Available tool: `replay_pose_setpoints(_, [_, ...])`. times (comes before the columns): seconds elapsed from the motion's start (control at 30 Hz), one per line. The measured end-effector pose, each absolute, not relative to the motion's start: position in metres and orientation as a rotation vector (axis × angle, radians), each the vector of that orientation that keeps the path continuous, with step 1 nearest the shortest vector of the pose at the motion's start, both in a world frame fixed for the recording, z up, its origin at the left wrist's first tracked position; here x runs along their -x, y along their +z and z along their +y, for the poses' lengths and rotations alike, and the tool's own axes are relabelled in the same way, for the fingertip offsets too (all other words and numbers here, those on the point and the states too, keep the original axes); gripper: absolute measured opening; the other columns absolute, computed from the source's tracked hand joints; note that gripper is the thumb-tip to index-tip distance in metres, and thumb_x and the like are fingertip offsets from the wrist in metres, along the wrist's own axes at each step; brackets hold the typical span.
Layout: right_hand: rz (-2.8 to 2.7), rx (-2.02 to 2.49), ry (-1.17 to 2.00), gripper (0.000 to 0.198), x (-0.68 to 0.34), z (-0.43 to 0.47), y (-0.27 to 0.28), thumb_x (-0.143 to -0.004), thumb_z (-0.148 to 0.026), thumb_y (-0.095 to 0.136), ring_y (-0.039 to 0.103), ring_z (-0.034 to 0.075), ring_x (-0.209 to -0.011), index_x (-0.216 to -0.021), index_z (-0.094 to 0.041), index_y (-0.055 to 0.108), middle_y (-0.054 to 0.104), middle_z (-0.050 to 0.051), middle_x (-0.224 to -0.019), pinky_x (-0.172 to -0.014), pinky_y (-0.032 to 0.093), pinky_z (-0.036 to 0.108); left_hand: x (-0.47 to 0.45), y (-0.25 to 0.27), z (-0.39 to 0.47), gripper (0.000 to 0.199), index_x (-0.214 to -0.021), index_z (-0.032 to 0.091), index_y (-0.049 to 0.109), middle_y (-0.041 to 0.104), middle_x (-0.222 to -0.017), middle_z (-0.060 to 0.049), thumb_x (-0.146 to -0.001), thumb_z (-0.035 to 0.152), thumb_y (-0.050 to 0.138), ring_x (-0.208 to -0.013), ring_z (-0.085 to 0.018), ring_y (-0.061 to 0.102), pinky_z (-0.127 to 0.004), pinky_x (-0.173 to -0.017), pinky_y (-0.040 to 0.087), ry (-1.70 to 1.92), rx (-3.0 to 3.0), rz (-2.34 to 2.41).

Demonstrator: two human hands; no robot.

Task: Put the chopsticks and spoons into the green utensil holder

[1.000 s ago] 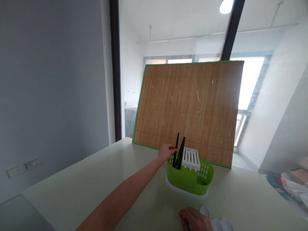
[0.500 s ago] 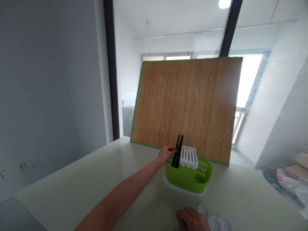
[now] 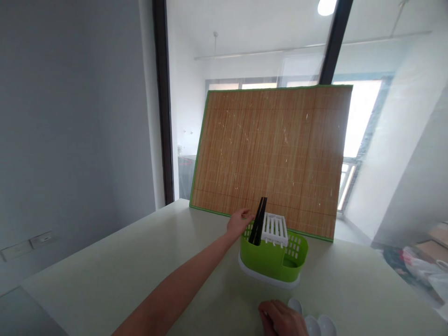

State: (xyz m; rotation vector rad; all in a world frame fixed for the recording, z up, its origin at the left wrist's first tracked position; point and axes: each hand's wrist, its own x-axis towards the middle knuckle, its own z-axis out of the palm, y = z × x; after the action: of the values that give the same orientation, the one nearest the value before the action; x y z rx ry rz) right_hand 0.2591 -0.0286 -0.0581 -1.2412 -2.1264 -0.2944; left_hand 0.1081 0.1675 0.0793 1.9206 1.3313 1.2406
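Black chopsticks (image 3: 259,221) lean close together in the left end of a green cutlery holder (image 3: 262,259), which has pierced sides and a white base. A white slotted rack (image 3: 275,228) sits across the holder's top. Just left of the chopsticks is my left hand (image 3: 241,221), its fingers apart and off them, beside the holder's rim. Low in the view my right hand (image 3: 283,318) rests near the table, fingers curled; whatever they may hold is hidden. White spoons (image 3: 326,325) lie right beside it, partly covered by the hand.
A bamboo mat (image 3: 273,158) with green edging stands upright behind the holder, on the white table (image 3: 147,261). Behind it are glass panes with a dark frame (image 3: 161,102). Boxes and plastic bags (image 3: 416,266) lie beyond the table on the right.
My left hand has let go of a chopstick and drawn slightly left. That chopstick now leans against the others. My right hand has shifted a little to the right.
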Motion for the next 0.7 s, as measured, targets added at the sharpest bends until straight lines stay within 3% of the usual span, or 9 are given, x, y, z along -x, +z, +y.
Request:
replay_pose_setpoints(0.1, [-1.956, 1.363, -0.228, 0.022, -0.261, -0.033, -0.048, -0.090, -0.031, 0.036, 0.064, 0.014, -0.064, -0.089, -0.028, 0.057, 0.067, -0.001, -0.074, -0.056, 0.045, 0.022, -0.098, 0.077, 0.134, 0.036, -0.115, 0.018, 0.054, 0.057, -0.116, -0.009, -0.086, 0.037, 0.046, -0.101, -0.017, 0.055, -0.027, -0.082, 0.046, 1.519, -1.848, 1.310])
replay_pose_setpoints(0.23, [-1.706, 1.572, -0.102, 0.024, -0.266, -0.038, -0.040, -0.088, -0.039, 0.038, 0.066, 0.017, -0.063, -0.098, -0.031, 0.058, 0.070, -0.002, -0.077, -0.052, 0.045, 0.024, -0.091, 0.053, 0.074, 0.021, -0.101, 0.021, 0.056, 0.059, -0.102, -0.005, -0.088, 0.030, 0.043, -0.085, -0.013, 0.056, -0.023, -0.073, 0.048, 1.777, -1.791, 1.130])
replay_pose_setpoints(0.37, [-1.567, 1.618, 0.074, 0.031, -0.274, -0.038, -0.040, -0.087, -0.045, 0.038, 0.065, 0.018, -0.063, -0.103, -0.029, 0.058, 0.069, -0.001, -0.075, -0.054, 0.047, 0.025, -0.104, 0.020, 0.027, 0.017, -0.095, 0.022, 0.058, 0.061, -0.087, -0.001, -0.087, 0.026, 0.044, -0.070, -0.011, 0.055, -0.020, -0.062, 0.044, 1.428, -1.957, 1.032])
replay_pose_setpoints(0.47, [-1.519, 1.569, 0.171, 0.034, -0.282, -0.037, -0.039, -0.086, -0.048, 0.040, 0.065, 0.017, -0.068, -0.103, -0.025, 0.059, 0.069, 0.001, -0.079, -0.059, 0.048, 0.024, -0.125, 0.002, 0.011, 0.021, -0.100, 0.025, 0.061, 0.064, -0.087, 0.001, -0.082, 0.028, 0.052, -0.065, -0.011, 0.056, -0.022, -0.062, 0.044, 1.071, -2.129, 0.936])
replay_pose_setpoints(0.7, [-1.296, 1.620, 0.096, 0.045, -0.297, -0.043, -0.029, -0.081, -0.056, 0.043, 0.063, 0.015, -0.060, -0.105, -0.022, 0.060, 0.069, 0.000, -0.074, -0.053, 0.047, 0.022, -0.164, -0.021, 0.011, 0.032, -0.090, 0.031, 0.068, 0.068, -0.072, -0.003, -0.067, 0.052, 0.062, -0.066, -0.025, 0.064, -0.034, -0.058, 0.042, 0.591, -2.220, 0.895])
